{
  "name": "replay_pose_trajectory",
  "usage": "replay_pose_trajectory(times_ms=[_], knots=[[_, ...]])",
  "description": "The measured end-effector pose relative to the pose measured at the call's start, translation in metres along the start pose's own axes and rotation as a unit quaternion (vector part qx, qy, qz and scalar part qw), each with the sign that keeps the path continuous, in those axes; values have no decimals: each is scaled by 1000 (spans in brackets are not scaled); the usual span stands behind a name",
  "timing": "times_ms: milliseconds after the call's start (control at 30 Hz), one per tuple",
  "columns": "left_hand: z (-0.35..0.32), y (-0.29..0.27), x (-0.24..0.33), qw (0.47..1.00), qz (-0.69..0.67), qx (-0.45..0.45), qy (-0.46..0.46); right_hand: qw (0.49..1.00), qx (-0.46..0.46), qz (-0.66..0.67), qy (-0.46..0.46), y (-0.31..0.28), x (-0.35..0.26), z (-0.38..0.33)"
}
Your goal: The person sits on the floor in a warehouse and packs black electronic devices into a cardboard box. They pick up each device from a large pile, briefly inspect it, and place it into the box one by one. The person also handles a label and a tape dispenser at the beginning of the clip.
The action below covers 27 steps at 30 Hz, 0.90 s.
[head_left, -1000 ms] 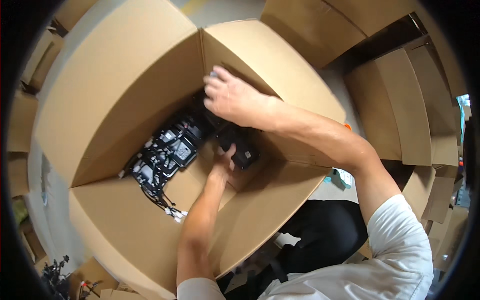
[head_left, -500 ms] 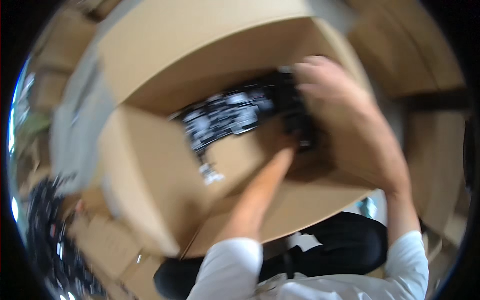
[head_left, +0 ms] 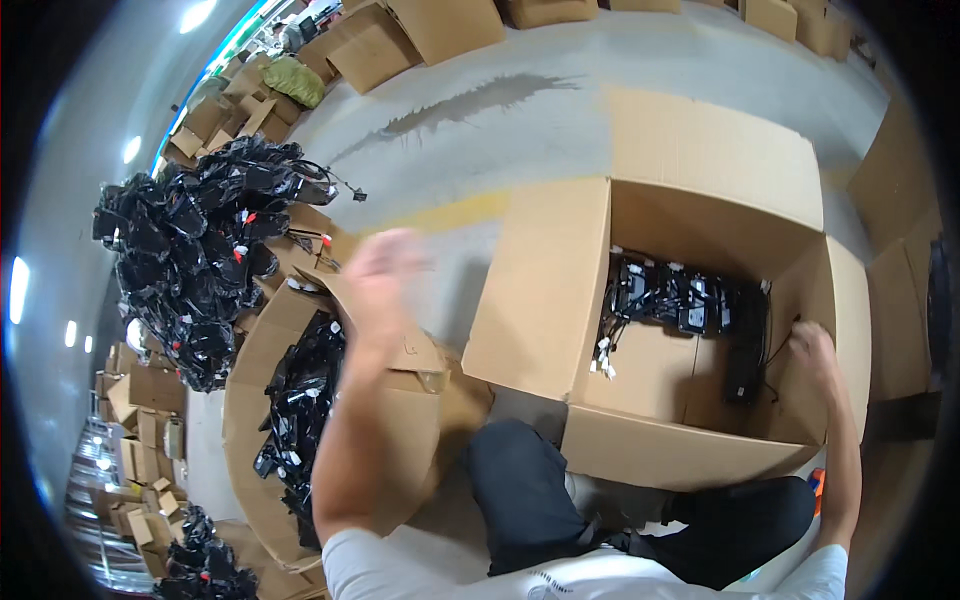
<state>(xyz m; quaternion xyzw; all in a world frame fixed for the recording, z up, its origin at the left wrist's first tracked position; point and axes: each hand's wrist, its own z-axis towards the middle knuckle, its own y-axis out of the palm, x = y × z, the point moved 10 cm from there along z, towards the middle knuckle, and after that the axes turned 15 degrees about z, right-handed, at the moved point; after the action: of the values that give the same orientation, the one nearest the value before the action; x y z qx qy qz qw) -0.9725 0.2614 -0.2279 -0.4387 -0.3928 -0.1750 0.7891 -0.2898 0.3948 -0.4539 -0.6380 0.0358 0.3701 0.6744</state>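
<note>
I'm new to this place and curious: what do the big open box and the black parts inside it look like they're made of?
The open box looks like plain brown corrugated cardboard, matte, with creased fold-out flaps. The black parts look like moulded plastic, slightly glossy, with thin cables and small white connectors; too small to tell more.

The left hand (head_left: 385,272) is motion-blurred, its fingers indistinct; the right hand (head_left: 815,350) is partly hidden inside the open box (head_left: 540,300).

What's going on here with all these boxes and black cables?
A seated person works between two open cardboard boxes. The right hand rests inside the right box, by a row of black cable parts along its back wall. The empty left hand is raised over the left box, full of similar black parts. A big heap lies beyond.
</note>
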Motion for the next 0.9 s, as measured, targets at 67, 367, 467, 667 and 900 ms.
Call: replay_pose_trajectory(times_ms=[67,367,467,667,900], knots=[[-13,-149,-146,961,36,256,-103,990,-60,57,114,0,-15,-16],[-65,-128,-397,915,87,75,-387,991,-118,65,-24,3,-222,53],[-64,-135,-362,947,-26,87,-309,978,-164,58,-114,17,-305,57],[-84,-257,-167,944,-264,128,-153,940,-254,211,-89,58,-433,68],[-113,-177,-2,947,-321,10,-17,579,-293,760,-27,140,-656,76]])
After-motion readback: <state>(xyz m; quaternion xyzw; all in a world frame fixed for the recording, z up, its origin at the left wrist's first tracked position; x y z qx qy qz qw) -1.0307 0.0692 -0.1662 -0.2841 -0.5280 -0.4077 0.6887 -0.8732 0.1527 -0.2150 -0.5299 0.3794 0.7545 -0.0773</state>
